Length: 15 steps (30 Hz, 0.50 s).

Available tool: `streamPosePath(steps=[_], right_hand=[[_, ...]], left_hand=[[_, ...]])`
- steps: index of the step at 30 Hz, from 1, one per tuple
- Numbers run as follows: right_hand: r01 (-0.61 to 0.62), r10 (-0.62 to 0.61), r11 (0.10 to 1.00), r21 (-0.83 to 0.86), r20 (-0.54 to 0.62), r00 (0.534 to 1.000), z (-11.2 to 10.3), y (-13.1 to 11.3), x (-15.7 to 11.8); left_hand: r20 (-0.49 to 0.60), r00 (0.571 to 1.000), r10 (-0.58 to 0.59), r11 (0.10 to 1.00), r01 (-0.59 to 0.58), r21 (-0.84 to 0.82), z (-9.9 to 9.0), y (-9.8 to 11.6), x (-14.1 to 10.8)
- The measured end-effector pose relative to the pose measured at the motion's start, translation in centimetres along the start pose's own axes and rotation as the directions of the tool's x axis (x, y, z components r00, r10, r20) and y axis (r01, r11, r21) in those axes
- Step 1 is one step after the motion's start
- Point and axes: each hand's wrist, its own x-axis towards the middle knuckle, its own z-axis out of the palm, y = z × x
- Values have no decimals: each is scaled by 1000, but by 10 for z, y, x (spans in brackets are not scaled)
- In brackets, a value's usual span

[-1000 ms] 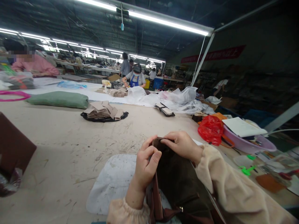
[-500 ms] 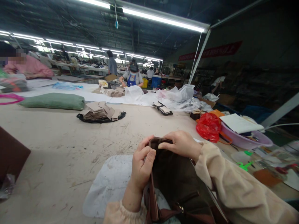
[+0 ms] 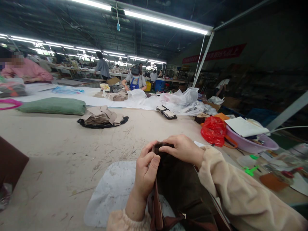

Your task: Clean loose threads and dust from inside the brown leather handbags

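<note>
A brown bag point(image 3: 183, 183) with a dark lining lies mouth-up in front of me, its lower part cut off by the frame. My left hand point(image 3: 146, 168) is closed on the bag's left rim, near the far corner, thumb on the inner side. At the far rim my right hand point(image 3: 180, 148) pinches the edge, with the thumb inside the opening and the fingers over the outside. A small metal zipper pull or buckle point(image 3: 184, 215) shows at the near end of the bag. Under the bag, a whitish sheet point(image 3: 110, 192) lies on the table.
Stacked brown pieces point(image 3: 101, 115) sit on a black tray-like base beyond my hands. Further off are a green cushion-like bundle point(image 3: 51, 106) and a strapped bundle point(image 3: 166, 112). At right stand a red plastic bag point(image 3: 213, 131) and a purple basin point(image 3: 252, 142). Co-workers sit across the table.
My right hand has slid slightly left along the far rim, closer to my left hand. The left hand keeps its hold. The whole view has shifted a little.
</note>
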Motion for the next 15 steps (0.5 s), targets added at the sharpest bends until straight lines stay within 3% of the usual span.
streamPosePath(steps=[9, 15], right_hand=[[14, -27, 947, -322, -36, 999, 8, 1, 11], [13, 4, 979, -202, 85, 996, -1, 10, 4]], left_hand=[[13, 1000, 28, 1000, -28, 3, 3, -4, 0], [3, 999, 39, 999, -39, -10, 4, -3, 0]])
